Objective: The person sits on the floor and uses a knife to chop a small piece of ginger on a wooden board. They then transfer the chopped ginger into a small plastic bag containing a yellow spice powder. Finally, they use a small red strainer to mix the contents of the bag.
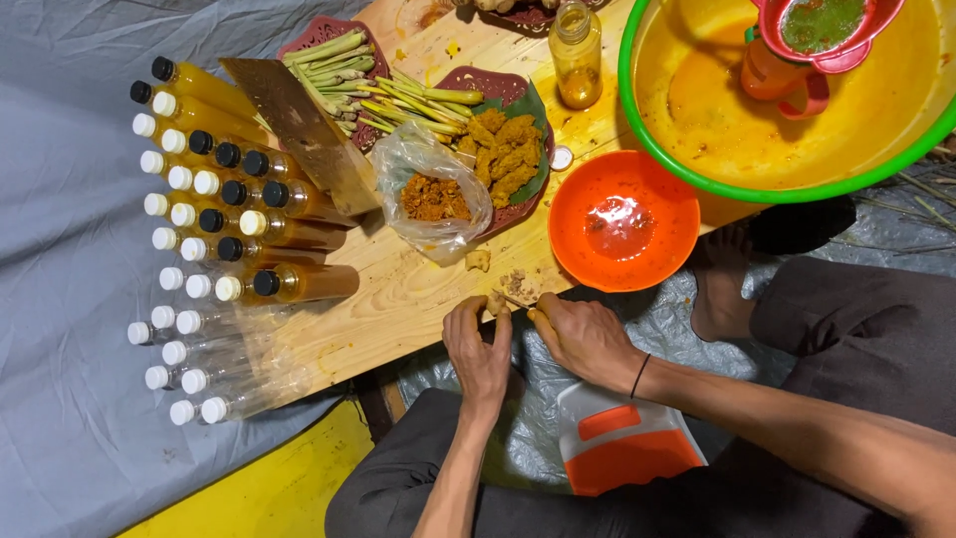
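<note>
Held at the near edge of the wooden board (418,299), between both hands: a small pale root piece (495,302), pinched in the fingertips of the left hand (480,351). Lies just ahead of the left knuckles and just left of the right hand (583,339), so touching the one and almost touching the other. Left hand nearer, closed round it from below, thumb and forefinger curled over the top. Too small to give a sure long axis; seems to run across, from left hand toward right. Right hand clenched on a thin knife (520,303), its blade slanting from the right thumb up and left onto the piece; handle hidden in the fist. Both wrists low, forearms coming in from the lap, right wrist ringed with a dark band. Just beyond the fingertips, pale scraps (516,283) on the wood. Farther off past the right hand, an orange bowl (623,221); past the left, a clear bag (430,191) of orange-brown pulp. Well out left, rows of capped bottles (214,239).
</note>
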